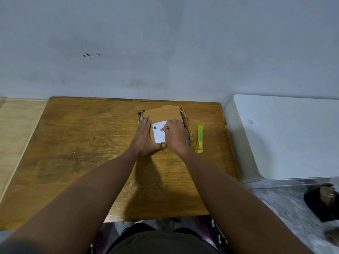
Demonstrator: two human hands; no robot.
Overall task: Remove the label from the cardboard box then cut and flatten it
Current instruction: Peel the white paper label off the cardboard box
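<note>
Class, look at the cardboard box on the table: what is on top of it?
On the cardboard box lies a white label. The left hand rests flat at its left edge; the right hand picks at the label, hiding the label's right part and the box beneath.

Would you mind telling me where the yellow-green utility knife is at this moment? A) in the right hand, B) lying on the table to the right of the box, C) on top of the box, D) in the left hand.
B: the utility knife lies untouched on the table, right of the cardboard box.
</note>
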